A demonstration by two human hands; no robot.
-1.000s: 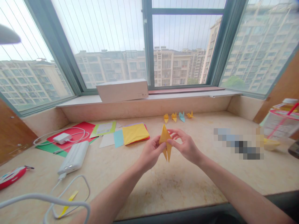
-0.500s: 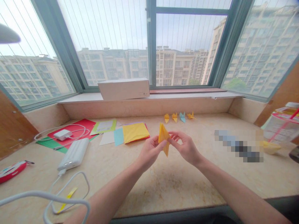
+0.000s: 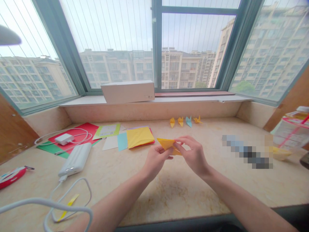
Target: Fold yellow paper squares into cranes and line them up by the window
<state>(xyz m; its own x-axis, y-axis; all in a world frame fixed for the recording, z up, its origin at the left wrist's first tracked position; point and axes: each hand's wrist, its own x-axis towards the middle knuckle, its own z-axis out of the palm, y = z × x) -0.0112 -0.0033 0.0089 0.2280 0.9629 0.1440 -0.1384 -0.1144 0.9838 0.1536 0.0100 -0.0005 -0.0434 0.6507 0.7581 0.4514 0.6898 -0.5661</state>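
A folded piece of yellow origami paper (image 3: pixel 165 143) is held up over the counter, lying sideways with one point toward the left. My left hand (image 3: pixel 158 158) pinches it from below and the left, thumb on the near face. With thumb and fingers, my right hand (image 3: pixel 191 151) grips its right part. The fingers hide some of the folds. Beyond the hands, several small folded paper cranes stand in a row: yellow ones, such as the leftmost crane (image 3: pixel 172 122), and a light blue crane (image 3: pixel 188 121).
Left of my hands lies a stack of coloured paper (image 3: pixel 140 137). Farther left are a white power bank (image 3: pixel 76 158), a charger (image 3: pixel 64 139) with cables and a red object (image 3: pixel 13 177). A white box (image 3: pixel 127 92) rests on the sill. A plastic container (image 3: pixel 291 129) stands at right.
The folded yellow paper has turned from upright to lying sideways, its point now toward the left. Both hands still hold it and have shifted slightly.
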